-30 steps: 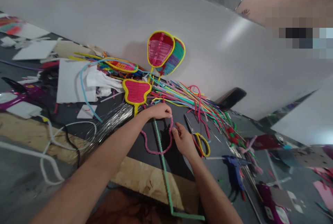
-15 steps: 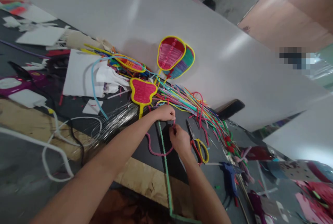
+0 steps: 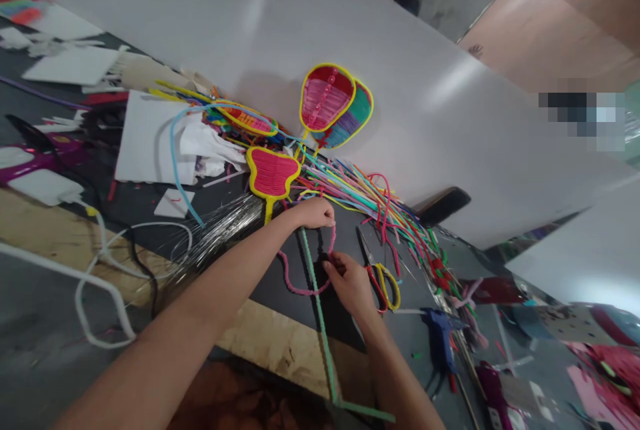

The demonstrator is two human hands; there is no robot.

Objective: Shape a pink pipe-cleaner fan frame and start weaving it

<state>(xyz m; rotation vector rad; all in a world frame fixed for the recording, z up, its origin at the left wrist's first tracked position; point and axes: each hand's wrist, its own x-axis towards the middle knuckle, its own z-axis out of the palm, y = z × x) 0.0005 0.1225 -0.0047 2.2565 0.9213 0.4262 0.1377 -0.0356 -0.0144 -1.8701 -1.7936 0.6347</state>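
Observation:
A curved pink pipe cleaner (image 3: 300, 291) runs between my two hands. My left hand (image 3: 319, 213) pinches its upper end. Lower down and to the right, my right hand (image 3: 347, 277) closes its thumb and fingers on the same strand. The rest of the pink strand loops down and back to the left, crossing a long green pipe cleaner (image 3: 320, 320) that is bent near the table's front edge. Just beyond my left forearm lies a small fan shape (image 3: 273, 174) with a pink middle and yellow rim. Scissors (image 3: 383, 283) with red and yellow handles lie right of my right hand.
Many coloured pipe cleaners (image 3: 350, 187) lie in a bundle behind my hands. Two fan shapes (image 3: 327, 98) lean against the grey-white panel (image 3: 220, 10). A blue glue gun (image 3: 441, 343) is at right. Silver wires (image 3: 225, 227), white cables (image 3: 113, 297) and paper (image 3: 150, 143) lie left.
My right hand has slid down along the pink pipe cleaner, away from my left hand, so more of the strand shows between them. The view has shifted slightly.

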